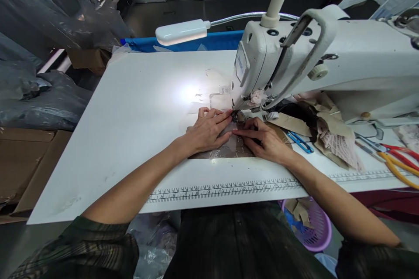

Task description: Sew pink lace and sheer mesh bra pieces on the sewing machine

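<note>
My left hand (209,128) lies flat with its fingers stretched toward the presser foot (238,116) of a white sewing machine (258,56). Beneath it is a thin, see-through piece of fabric (234,144) over a brownish, shiny sheet (203,155). On the other side of the foot, my right hand (262,139) has its thumb and index finger together at the fabric's edge, with the other fingers curled under. What that pinch holds is too small to make out, though the fingertips touch the fabric.
Right of my hand lie blue thread snips (299,141), paper and lace scraps (338,141), and scissors with orange handles (397,168). A lamp (183,32) hangs over the white table (131,117). A printed ruler (225,189) runs along the front edge, above a purple basket (322,231).
</note>
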{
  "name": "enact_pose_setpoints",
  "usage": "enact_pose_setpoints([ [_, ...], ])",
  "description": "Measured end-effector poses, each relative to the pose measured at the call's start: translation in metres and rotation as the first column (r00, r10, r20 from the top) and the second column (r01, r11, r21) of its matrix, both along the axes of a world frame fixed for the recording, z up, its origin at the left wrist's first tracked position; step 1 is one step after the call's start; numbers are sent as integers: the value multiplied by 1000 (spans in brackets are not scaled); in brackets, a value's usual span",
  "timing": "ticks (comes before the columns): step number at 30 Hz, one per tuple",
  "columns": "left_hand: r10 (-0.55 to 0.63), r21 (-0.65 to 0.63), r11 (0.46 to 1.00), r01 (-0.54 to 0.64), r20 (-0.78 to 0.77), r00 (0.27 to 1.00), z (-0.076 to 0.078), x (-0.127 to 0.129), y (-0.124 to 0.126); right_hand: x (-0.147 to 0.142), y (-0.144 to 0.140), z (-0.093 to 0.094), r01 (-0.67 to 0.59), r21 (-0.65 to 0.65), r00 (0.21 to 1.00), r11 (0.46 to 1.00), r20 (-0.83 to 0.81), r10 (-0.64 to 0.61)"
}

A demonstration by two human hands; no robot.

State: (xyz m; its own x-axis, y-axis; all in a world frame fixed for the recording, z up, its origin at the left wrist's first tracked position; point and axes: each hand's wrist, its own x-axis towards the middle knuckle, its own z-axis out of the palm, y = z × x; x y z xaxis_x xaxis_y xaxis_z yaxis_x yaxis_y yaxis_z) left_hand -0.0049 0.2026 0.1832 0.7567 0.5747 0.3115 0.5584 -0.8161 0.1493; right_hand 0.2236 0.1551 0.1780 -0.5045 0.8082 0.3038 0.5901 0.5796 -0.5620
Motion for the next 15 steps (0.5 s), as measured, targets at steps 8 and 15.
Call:
enact_pose_setpoints([
  [8, -98, 180, 980, 87, 54, 994, -1, 2, -2, 3, 0, -3, -7, 14, 1000, 1000, 28, 6],
  [15, -100, 122, 988, 94, 39, 994, 5, -1, -1, 2, -4, -3, 8, 38, 999, 999, 43, -10],
])
